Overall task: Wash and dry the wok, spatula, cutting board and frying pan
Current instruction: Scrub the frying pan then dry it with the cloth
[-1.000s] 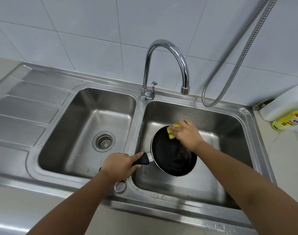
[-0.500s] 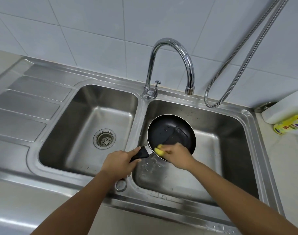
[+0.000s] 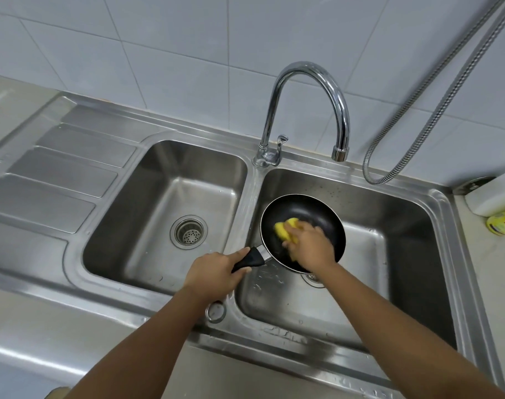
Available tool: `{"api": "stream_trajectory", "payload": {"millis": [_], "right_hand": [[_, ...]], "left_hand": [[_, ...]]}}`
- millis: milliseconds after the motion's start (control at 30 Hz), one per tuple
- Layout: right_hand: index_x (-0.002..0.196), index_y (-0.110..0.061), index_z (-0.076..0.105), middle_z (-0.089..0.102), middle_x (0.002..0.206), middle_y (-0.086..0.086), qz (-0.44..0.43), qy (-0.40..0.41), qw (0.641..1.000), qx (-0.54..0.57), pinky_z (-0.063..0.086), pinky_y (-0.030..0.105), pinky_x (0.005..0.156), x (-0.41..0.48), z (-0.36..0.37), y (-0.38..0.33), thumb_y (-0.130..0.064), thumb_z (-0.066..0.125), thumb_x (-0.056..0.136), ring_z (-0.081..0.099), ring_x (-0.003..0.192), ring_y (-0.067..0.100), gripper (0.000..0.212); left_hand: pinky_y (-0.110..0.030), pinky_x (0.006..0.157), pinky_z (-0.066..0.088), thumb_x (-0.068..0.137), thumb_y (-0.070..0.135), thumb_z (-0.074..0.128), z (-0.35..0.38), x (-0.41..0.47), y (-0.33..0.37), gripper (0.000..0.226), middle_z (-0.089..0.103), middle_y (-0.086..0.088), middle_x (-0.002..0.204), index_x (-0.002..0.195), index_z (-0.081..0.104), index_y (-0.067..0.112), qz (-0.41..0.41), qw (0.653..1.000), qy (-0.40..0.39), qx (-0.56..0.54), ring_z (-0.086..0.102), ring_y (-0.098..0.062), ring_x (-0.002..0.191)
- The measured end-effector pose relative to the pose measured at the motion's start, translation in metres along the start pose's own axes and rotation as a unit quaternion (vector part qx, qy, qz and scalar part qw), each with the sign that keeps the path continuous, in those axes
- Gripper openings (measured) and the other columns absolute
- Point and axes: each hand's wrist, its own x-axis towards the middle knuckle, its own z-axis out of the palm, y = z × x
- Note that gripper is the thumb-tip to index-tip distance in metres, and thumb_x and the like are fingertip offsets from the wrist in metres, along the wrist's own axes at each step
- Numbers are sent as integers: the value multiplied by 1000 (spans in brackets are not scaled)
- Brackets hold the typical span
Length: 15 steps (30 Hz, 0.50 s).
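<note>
Pan (image 3: 303, 214) held over the right sink basin (image 3: 412, 226), near its left wall. Left hand (image 3: 214, 276) wrapped round the handle (image 3: 250, 259). Right hand (image 3: 310, 246) grips a yellow sponge (image 3: 284, 230) pressed on the pan's inside.

Bottle (image 3: 503, 224) cropped; right hand (image 3: 310, 246) blurred.

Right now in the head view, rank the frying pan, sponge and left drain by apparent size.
1. frying pan, largest.
2. left drain and sponge look alike; the right hand hides part of the sponge, so I won't rank them.
</note>
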Motion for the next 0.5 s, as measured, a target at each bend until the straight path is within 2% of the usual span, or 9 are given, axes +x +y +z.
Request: {"api": "stream_trajectory", "payload": {"millis": [67,100,200,233,300,333,433,467,500], "right_hand": [[144,-39,39,36,152,-1,90,17,996,-1,43,38,97,8,-6,9,-42,52,95,38,128,33,51],[145,-39,39,36,153,-1,85,15,996,-10,43,37,96,7,-5,8,-41,51,96,38,127,33,51],[143,-40,43,37,152,-5,-41,-9,999,-33,44,36,98,-4,4,-1,-40,52,96,40,125,30,49],[142,-40,44,38,152,-6,-35,-13,999,-28,44,36,99,-4,2,2,-40,53,96,40,126,30,47],[142,-40,44,36,153,-6,45,-7,999,-7,43,37,100,-1,-5,7,-40,52,96,38,129,31,47],[143,-40,43,36,154,-6,55,-3,998,-12,43,37,99,-1,-4,7,-39,52,96,38,129,31,48],[142,-43,44,37,153,-9,-56,-34,998,-21,43,33,100,-11,6,1,-37,53,96,40,126,28,47],[141,-44,46,37,153,-11,-61,-40,997,-14,43,33,100,-10,5,4,-38,53,96,39,127,27,46],[140,-44,46,36,153,-11,-26,-36,999,-5,43,34,101,-8,1,7,-38,53,96,38,128,27,45]], "left_hand": [[-31,78,46,96,61,35,0,0,1,53,68,-2,97,146,27,49,3,1000,1,0,61,-24,97],[-31,78,46,96,61,35,0,0,1,53,68,-2,97,147,27,48,5,1000,2,-1,61,-24,97],[-31,78,46,96,61,35,-1,0,1,53,68,-3,97,147,28,48,5,1000,-3,-6,61,-24,96],[-32,78,46,96,61,35,-2,1,1,53,68,-3,97,147,28,48,6,1000,-6,-7,61,-23,97],[-32,79,46,96,61,35,-3,0,2,53,67,-3,97,147,27,48,8,1000,-9,-3,61,-23,97],[-33,79,46,96,61,35,-3,0,2,53,67,-3,98,147,26,48,10,1000,-9,-1,61,-23,97],[-32,79,46,97,60,34,-4,0,3,54,66,-4,100,148,26,47,14,1000,-14,2,61,-24,98],[-33,79,46,97,60,34,-4,0,3,54,66,-4,100,148,26,47,15,1000,-15,4,61,-24,98],[-33,79,46,97,60,34,-5,0,3,53,66,-4,100,148,26,47,16,1000,-17,4,61,-24,98]]}}
